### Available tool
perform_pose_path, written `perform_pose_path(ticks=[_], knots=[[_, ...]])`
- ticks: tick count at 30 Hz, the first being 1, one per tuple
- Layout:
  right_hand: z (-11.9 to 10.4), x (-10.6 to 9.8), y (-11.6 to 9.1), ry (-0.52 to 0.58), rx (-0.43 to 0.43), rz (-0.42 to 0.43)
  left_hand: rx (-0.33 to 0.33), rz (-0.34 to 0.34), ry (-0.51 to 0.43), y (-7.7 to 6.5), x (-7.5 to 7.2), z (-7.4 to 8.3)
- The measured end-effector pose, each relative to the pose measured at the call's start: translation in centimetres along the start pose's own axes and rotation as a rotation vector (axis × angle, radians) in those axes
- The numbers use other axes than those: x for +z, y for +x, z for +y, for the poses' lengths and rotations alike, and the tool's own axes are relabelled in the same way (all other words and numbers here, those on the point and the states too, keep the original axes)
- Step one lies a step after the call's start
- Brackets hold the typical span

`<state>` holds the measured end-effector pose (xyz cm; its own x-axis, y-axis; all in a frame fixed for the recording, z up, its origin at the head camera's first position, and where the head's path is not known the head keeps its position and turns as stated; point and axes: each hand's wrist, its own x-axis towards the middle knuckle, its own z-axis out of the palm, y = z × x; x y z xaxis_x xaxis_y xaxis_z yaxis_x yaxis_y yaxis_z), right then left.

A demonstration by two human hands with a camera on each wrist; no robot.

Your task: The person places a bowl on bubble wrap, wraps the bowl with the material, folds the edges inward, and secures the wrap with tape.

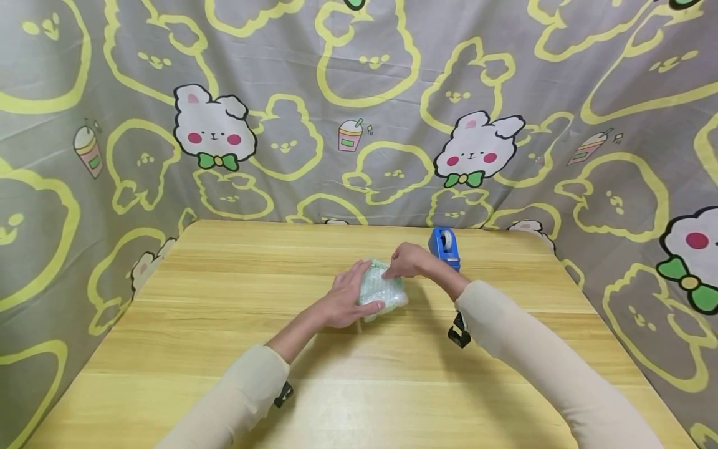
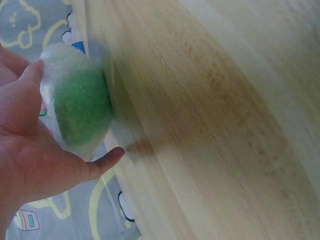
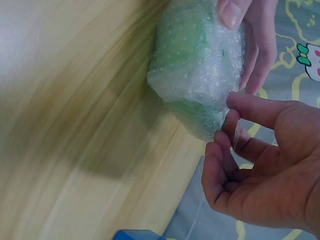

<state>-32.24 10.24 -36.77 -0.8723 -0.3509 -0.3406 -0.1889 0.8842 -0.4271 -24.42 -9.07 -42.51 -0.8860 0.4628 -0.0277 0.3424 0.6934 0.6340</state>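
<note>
A bubble-wrapped bundle [image 1: 381, 288] lies mid-table, and a green thing shows blurred through the clear wrap. From its left side my left hand [image 1: 343, 298] holds it, fingers along the far-left side and thumb across the near part. In the left wrist view that thumb [image 2: 107, 162] stretches out straight beside the bundle [image 2: 82, 100]. My right hand [image 1: 408, 260] is at the bundle's upper right. In the right wrist view its thumb and fingertips [image 3: 232, 100] pinch the wrap's edge [image 3: 212, 122], with a thin clear strip [image 3: 237, 134] between the fingers.
A blue tape dispenser [image 1: 445, 247] with a roll in it stands just behind the right wrist. The wooden table [image 1: 252, 249] ends at a grey curtain [image 1: 291, 75] printed with cartoon rabbits. Black straps [image 1: 459, 330] hang beneath the sleeves.
</note>
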Motion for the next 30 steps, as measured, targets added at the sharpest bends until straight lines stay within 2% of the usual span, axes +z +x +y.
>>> perform_pose_path(ticks=[7, 11, 21, 25, 30], knots=[[-0.5, -0.1, 0.2, -0.174, 0.055, -0.003, 0.016, -0.012, 0.02, 0.0, 0.0, 0.0], [-0.7, -0.1, 0.2, -0.232, 0.079, 0.009, 0.01, -0.021, 0.02, 0.0, -0.1, 0.1], [0.2, -0.3, -0.2, -0.211, 0.109, 0.005, -0.004, -0.04, 0.074, -0.1, -0.2, 0.3], [0.8, -0.3, 0.0, -0.184, 0.106, 0.003, 0.0, -0.038, 0.074, -0.1, -0.2, 0.4], [1.5, -0.1, 0.4, -0.136, 0.106, -0.038, -0.012, -0.039, 0.061, -0.1, -0.1, 0.5]])
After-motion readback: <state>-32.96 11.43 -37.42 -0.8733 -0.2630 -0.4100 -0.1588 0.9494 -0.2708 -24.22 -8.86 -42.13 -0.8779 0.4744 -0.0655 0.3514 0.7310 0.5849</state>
